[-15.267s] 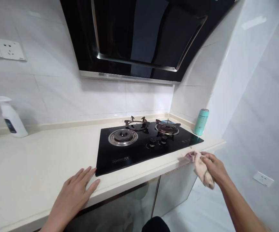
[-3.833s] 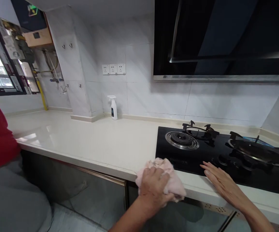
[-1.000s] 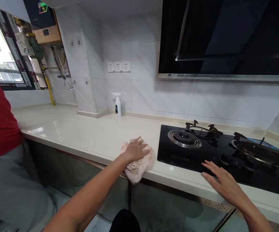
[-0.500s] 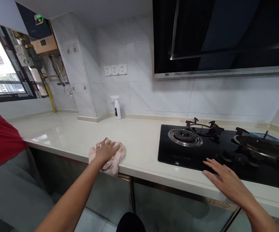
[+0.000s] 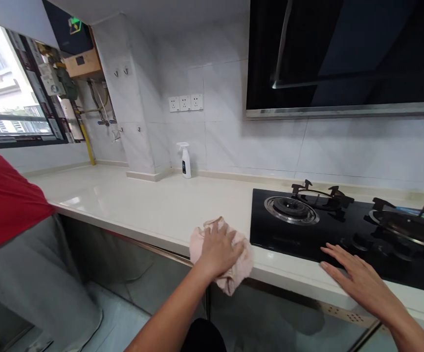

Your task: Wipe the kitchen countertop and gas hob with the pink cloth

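My left hand [image 5: 219, 247] presses a crumpled pink cloth [image 5: 238, 266] onto the front edge of the cream countertop [image 5: 142, 205], just left of the black gas hob [image 5: 307, 234]. The fingers are spread over the cloth, and part of it hangs over the counter edge. My right hand [image 5: 362, 281] lies flat and open with fingers stretched out, resting at the hob's front edge and on the counter strip before it. It holds nothing.
A white spray bottle [image 5: 186, 160] stands by the back wall near a pillar. A black range hood [image 5: 344, 54] hangs above the hob. Another person in a red top [image 5: 2, 200] and grey trousers stands at the left. Glass cabinet doors [image 5: 270, 318] run below the counter.
My left hand has slid the cloth back to the right along the counter edge, from well left of the hob to just beside it. The right hand has stayed flat at the hob.
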A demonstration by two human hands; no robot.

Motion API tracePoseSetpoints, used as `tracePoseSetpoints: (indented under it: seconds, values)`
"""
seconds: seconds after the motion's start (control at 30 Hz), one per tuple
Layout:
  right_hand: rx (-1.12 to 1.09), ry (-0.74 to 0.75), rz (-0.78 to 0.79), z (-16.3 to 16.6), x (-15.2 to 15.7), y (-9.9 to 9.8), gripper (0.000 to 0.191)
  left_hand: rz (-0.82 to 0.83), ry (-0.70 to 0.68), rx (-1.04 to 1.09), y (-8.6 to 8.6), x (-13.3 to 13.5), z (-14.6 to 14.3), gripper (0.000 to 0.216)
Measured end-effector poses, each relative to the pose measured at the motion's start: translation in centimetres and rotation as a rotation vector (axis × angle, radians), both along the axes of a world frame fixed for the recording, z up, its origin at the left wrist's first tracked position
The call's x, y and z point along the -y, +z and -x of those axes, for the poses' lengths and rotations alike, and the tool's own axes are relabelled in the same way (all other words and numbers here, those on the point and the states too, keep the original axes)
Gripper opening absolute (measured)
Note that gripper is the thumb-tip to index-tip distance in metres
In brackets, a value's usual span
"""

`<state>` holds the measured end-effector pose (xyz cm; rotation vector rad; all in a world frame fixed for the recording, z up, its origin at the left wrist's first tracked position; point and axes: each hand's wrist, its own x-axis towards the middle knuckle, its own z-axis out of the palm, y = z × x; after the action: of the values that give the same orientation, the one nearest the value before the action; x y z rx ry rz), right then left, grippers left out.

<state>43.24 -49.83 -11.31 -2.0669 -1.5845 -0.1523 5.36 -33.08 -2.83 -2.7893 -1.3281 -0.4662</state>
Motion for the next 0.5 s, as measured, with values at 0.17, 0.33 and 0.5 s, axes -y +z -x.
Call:
tracePoseSetpoints:
  seconds: [0.17,0.33,0.5]
  values:
    - [0.021,0.017,0.031,-0.2,0.3,0.1,0.07,-0.037,-0.145,0.095,-1.0,2.5,-0.9,0.051]
    - [0.072,0.044,0.002,-0.5,0.4,-0.1,0.067,-0.029,-0.12,0.053,-1.1,0.0,3.2,0.049]
    - [0.102,0.046,0.016,-0.9,0.1,1.0,0.066,0.009,0.035,-0.049,-0.2,-5.6,8.0,0.047]
